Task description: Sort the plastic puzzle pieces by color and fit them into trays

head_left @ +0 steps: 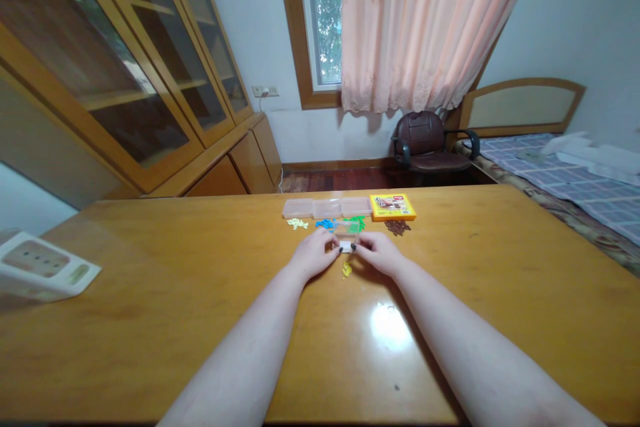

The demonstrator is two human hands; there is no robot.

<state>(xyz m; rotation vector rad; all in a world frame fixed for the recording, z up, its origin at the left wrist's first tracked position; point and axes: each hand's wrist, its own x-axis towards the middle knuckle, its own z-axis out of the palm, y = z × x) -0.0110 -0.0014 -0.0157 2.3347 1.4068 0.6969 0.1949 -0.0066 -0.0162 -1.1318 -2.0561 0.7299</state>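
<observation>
Both my hands meet at the middle of the table around a small clear plastic box [347,229], which has a white patch at its near side. My left hand [316,254] pinches the box's left side, thumb at the front. On the right side my right hand [379,253] grips it the same way. Just in front of the box lies a small heap of yellow pieces [347,270]. Beyond my hands are heaps of pale yellow pieces [297,223], blue pieces [325,223], green pieces [356,221] and brown pieces [398,227]. The blue and green heaps are partly hidden.
Three clear plastic containers [299,207] stand in a row near the table's far edge, beside a yellow printed box [393,207]. A white plastic holder [47,267] is at the left of the wooden table [200,347]. Behind the table is a brown chair [425,140].
</observation>
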